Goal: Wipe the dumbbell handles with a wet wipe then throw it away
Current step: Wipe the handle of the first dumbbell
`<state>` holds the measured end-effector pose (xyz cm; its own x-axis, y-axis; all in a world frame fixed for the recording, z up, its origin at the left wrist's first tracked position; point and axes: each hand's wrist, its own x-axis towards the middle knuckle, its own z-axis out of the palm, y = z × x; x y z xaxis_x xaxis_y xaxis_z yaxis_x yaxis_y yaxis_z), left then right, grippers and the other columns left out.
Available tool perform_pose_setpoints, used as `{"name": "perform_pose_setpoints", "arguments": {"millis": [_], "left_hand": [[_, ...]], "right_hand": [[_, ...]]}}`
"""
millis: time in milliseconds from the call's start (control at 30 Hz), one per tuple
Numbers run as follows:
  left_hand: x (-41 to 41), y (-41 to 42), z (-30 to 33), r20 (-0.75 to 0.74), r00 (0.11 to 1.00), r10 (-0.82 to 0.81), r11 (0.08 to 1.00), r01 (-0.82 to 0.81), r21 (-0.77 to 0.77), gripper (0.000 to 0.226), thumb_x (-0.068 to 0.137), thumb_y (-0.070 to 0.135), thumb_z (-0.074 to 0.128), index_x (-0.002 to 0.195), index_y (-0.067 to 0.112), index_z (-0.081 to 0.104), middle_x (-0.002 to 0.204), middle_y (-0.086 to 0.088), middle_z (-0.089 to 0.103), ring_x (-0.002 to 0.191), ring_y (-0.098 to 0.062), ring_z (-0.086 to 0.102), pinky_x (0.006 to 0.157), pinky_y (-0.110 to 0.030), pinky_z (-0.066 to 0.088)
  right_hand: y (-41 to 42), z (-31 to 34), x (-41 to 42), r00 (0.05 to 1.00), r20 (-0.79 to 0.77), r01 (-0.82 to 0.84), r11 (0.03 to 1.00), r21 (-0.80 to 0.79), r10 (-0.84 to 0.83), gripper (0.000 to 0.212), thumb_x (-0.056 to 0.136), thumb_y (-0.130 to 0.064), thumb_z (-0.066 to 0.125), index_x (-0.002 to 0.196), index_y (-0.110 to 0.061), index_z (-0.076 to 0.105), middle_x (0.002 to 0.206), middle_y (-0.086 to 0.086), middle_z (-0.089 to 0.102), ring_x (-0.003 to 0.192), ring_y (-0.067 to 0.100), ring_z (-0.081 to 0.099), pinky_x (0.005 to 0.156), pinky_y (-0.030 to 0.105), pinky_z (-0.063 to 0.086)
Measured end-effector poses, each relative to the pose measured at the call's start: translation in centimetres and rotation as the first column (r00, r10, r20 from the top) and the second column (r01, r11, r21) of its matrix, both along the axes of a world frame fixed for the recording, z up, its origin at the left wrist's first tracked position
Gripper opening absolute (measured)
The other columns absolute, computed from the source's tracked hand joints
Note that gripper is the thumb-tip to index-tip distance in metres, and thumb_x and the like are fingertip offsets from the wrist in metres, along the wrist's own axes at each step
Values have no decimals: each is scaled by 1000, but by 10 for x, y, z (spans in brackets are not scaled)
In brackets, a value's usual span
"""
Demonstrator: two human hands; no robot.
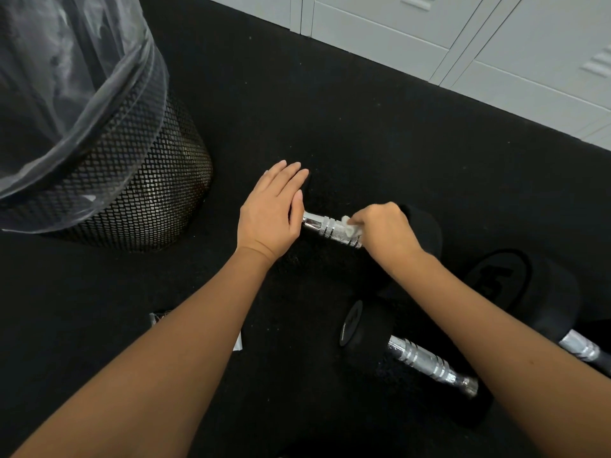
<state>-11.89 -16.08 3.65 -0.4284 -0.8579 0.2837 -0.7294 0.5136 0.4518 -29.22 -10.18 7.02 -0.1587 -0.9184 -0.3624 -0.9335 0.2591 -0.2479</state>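
A crumpled wet wipe (347,226) is pressed against the chrome handle (332,230) of a dumbbell laid on the black floor (363,133) just above frame centre, pinched there in the curled fingers (358,223) of the right hand (385,231), apparently so that the knurled grip can be rubbed along its length. The dumbbell's near head, at nine o'clock of the handle, is covered by the left hand (269,213), whose fingers are laid out straight and flat, seemingly so that the weight is kept from rolling under the wiping. Two more dumbbells are seen toward four o'clock, one handle (429,363) fully in view and another (578,347) partly hidden by the right forearm; whether they have been cleaned cannot be told. A mesh bin (132,200) lined with a clear bag (66,104) is stood near at ten o'clock, within easy reach for the wipe's disposal. A small packet (157,317) is glimpsed beneath the left forearm. Pale lockers (429,38) are lined along the floor's far edge.
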Motion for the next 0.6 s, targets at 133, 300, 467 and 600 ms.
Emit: {"name": "perform_pose_setpoints", "arguments": {"millis": [133,300,467,600], "left_hand": [[0,0,0,6,1000,-3,1000,3,-3,41,96,21,33,128,11,56,134,-4,56,132,-19,42,110,-38,36],[0,0,0,-3,1000,-3,1000,3,-3,41,96,22,32,128,11,56,134,-4,55,132,-20,42,109,-39,37],[-1,0,1,-2,1000,0,1000,0,-9,41,95,21,33,127,10,57,133,-4,56,132,-20,43,109,-39,38],[0,0,0,-2,1000,-4,1000,4,7,43,96,23,31,129,11,55,135,-4,55,133,-19,41,110,-39,36]], "right_hand": [[-29,2,0,982,124,130,986,100,-142,30,88,0,51,103,-15,72,110,15,65,93,31,63,84,36,54],[-29,4,-1,981,168,82,990,112,-100,35,90,3,47,105,-15,72,116,10,64,89,25,62,76,28,51],[-34,17,-12,974,214,16,970,243,-69,26,86,-9,62,110,-17,69,112,4,67,105,18,60,82,18,43],[-38,18,-17,957,267,39,960,278,-117,26,80,-14,70,106,-16,70,109,2,67,109,17,56,87,23,42]]}}
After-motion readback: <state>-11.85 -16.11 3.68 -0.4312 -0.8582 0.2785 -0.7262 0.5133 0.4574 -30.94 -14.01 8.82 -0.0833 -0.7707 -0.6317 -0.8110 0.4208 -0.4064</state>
